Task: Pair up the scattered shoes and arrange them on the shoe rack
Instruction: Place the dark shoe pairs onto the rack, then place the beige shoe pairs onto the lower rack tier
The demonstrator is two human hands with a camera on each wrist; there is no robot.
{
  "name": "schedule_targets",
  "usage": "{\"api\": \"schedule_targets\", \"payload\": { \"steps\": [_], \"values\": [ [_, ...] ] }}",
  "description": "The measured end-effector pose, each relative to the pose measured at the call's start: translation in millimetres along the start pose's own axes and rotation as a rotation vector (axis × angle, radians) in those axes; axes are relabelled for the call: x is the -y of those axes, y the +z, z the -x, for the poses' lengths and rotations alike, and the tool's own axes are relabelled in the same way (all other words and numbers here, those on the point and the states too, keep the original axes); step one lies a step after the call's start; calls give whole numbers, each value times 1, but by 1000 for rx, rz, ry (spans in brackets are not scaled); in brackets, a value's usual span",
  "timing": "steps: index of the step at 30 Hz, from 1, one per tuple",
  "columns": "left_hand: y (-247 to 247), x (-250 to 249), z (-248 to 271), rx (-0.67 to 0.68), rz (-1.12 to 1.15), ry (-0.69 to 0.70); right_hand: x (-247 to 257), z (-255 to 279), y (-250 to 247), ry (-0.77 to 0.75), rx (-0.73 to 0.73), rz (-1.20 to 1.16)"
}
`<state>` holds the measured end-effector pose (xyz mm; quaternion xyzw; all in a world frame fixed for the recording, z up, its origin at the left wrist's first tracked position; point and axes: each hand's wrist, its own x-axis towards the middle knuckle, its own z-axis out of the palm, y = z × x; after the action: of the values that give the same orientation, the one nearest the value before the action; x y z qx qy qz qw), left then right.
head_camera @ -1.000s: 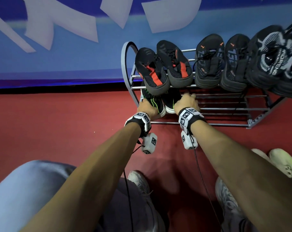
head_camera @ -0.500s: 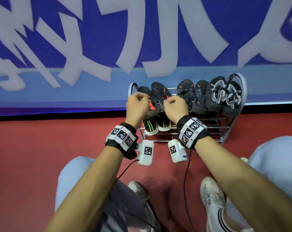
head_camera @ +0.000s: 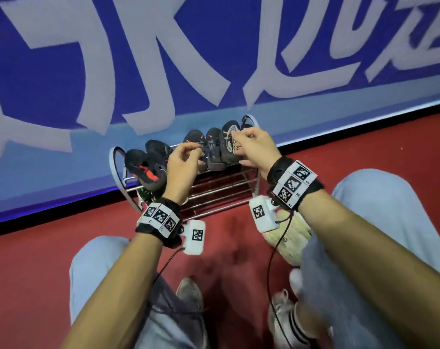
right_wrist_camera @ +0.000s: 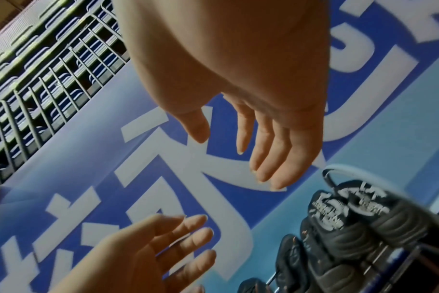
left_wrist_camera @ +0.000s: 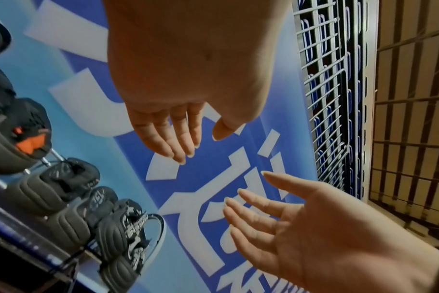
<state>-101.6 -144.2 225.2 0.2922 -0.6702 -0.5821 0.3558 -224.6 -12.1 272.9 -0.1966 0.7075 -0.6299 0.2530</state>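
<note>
The metal shoe rack (head_camera: 221,195) stands against the blue wall. Its top tier holds a black-and-orange pair (head_camera: 148,170), a plain black pair (head_camera: 211,149) and a black pair with white print (head_camera: 229,137). A black shoe with green trim (head_camera: 145,195) shows on the lower tier at the left. My left hand (head_camera: 196,149) and right hand (head_camera: 241,139) hover side by side in front of the top tier, fingers loose and empty. The left wrist view shows the left hand (left_wrist_camera: 203,146) open, and the right wrist view shows the right hand (right_wrist_camera: 231,156) open.
A pale yellow-green shoe (head_camera: 292,235) lies on the red floor (head_camera: 50,248) under my right wrist, partly hidden by my knee. My own grey-white sneakers (head_camera: 188,293) are planted near the rack. The right part of the lower tier (head_camera: 229,182) shows bare bars.
Both hands have risen from the lower-tier shoes to top-tier height and drifted right. Their curled fingers have loosened and the hands have spread apart. My view has pulled back and tilted.
</note>
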Motion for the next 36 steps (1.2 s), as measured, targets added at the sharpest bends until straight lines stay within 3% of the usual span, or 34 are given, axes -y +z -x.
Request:
{"api": "schedule_targets", "payload": {
  "steps": [4, 9, 14, 17, 19, 23, 27, 31, 36],
  "values": [
    [52, 14, -8, 70, -38, -24, -19, -15, -36, -14, -110, 70],
    [135, 58, -9, 162, -115, -78, -114, -38, -104, 66, -241, 265],
    [208, 156, 11, 218, -276, -281, -217, -55, -156, 286, -276, 523],
    [235, 262, 24, 257, -366, -486, -285, -58, -168, 458, -203, 611],
    [248, 339, 40, 254, -385, -599, -327, -56, -173, 574, -128, 641],
    [254, 356, 91, 397, -485, -660, -396, -64, -183, 665, -76, 732],
    [255, 427, 112, 441, -469, -765, -453, -77, -184, 726, -114, 802],
    [259, 497, 115, 453, -452, -859, -479, -91, -173, 758, -125, 893],
    [264, 536, 113, 423, -386, -959, -485, -109, -179, 797, -253, 802]
  ]
}}
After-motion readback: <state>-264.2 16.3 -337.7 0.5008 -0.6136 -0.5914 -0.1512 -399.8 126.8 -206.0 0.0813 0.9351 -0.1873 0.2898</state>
